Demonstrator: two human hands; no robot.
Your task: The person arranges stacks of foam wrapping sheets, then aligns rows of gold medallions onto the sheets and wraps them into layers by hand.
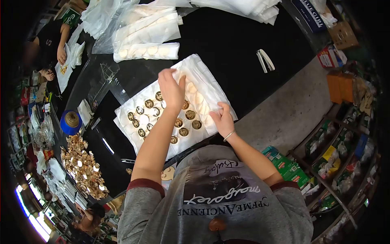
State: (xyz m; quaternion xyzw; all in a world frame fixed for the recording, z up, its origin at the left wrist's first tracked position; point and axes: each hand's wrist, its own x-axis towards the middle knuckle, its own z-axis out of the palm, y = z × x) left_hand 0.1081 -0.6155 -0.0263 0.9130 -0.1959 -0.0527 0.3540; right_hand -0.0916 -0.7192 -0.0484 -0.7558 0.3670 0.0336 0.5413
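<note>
A white sheet (pixel 152 88) lies on the black table with rows of round gold-coloured pieces (pixel 190 114) on it. Along its right side a folded layer of the sheet (pixel 205 87) covers more round shapes, which show faintly through. My left hand (pixel 172 91) is over the sheet's upper part, fingers bent at the fold and thumb apart from them. Beside the sheet's right edge is my right hand (pixel 223 120), its thumb and forefinger spread and touching the white material. Neither hand visibly grips a piece.
Wrapped white bundles (pixel 148 51) lie at the back, and a stapler (pixel 265 61) at the right. Left are a heap of gold-coloured pieces (pixel 83 166) and a blue round object (pixel 71 123). A co-worker's hand (pixel 61 55) is at the upper left. Shelves (pixel 337 158) stand right.
</note>
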